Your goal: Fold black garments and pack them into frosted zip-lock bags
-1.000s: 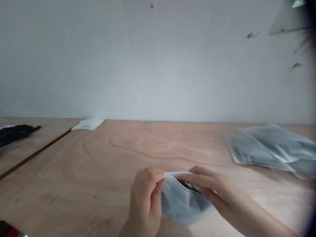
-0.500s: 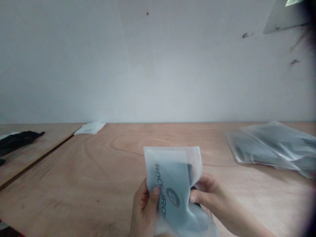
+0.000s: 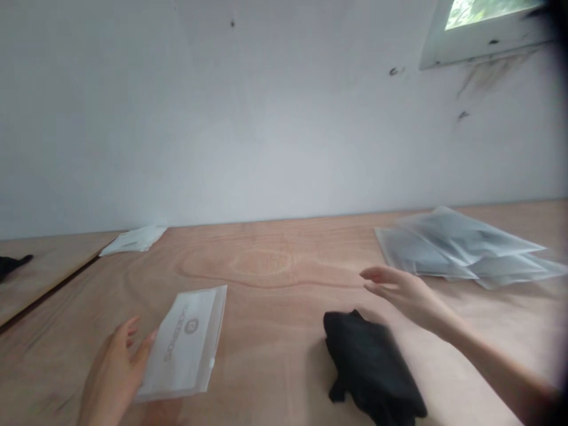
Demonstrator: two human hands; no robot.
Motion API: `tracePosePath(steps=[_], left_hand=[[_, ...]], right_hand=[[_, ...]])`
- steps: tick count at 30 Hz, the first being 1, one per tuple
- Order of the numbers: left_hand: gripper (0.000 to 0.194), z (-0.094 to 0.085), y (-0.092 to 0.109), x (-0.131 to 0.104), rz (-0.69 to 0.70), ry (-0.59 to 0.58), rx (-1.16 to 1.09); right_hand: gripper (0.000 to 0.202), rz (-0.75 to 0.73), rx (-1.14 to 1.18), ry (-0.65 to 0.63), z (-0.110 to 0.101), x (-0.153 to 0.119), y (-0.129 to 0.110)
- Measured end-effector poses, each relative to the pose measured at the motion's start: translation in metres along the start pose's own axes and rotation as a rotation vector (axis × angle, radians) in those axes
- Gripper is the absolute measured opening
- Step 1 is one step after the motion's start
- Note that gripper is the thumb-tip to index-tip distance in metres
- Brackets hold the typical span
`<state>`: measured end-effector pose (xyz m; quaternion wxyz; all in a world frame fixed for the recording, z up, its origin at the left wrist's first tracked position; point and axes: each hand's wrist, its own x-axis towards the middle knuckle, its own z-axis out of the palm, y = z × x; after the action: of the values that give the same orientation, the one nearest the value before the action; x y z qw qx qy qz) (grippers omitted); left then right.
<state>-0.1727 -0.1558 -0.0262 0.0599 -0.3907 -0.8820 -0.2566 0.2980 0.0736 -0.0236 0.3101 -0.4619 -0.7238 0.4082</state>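
Observation:
A frosted white zip bag (image 3: 193,355) with a round logo and printed lettering lies at the left front of the wooden table. My left hand (image 3: 116,370) is at the bag's left edge, thumb and fingers apart; whether the thumb touches it I cannot tell. A folded black fabric item (image 3: 370,364) rests on the table at the right front, a short strap-like piece sticking out on its left. Beyond it, my right hand (image 3: 399,293) is in the air with fingers stretched out, holding nothing.
Several frosted bags with darker contents (image 3: 461,248) lie overlapping at the back right. White papers or flat bags (image 3: 135,239) sit at the back left, by a gap in the tabletop (image 3: 57,290). A black item (image 3: 13,264) is at the far left. A wall (image 3: 266,130) stands behind.
Both hands held the printed bag in front of me; now it lies at the left and both hands have let go. The black fabric item now shows on the table. The view has turned right.

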Motion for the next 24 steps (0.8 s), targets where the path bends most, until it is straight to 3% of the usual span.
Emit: tracePosePath(steps=[3, 10, 15, 19, 20, 22, 24], left_hand=[[0.042, -0.005, 0.015, -0.005, 0.075, 0.075, 0.032], [0.019, 0.007, 0.119, -0.047, 0.521, -0.041, -0.281], [0.013, 0.010, 0.189, -0.076, 0.640, -0.362, -0.488], [0.056, 0.004, 0.239, -0.086, 0.663, -0.729, -0.796], [0.056, 0.000, 0.247, -0.085, 0.672, -0.843, -0.844], [0.034, -0.008, 0.251, -0.077, 0.671, -1.004, -0.817], [0.013, -0.016, 0.241, -0.061, 0.632, -1.037, -0.669]], right_hand=[[0.040, 0.003, -0.070, -0.095, -0.002, -0.004, 0.005], [0.007, -0.113, -0.241, -0.394, 0.018, -0.019, -0.016], [0.008, -0.173, -0.243, -0.428, 0.029, -0.029, -0.037], [0.016, -0.271, -0.017, -0.511, 0.027, -0.046, -0.081], [0.017, -0.277, 0.026, -0.523, 0.023, -0.049, -0.090], [0.014, -0.257, 0.028, -0.544, 0.009, -0.051, -0.099], [0.028, -0.216, -0.038, -0.410, -0.011, -0.045, -0.092]])
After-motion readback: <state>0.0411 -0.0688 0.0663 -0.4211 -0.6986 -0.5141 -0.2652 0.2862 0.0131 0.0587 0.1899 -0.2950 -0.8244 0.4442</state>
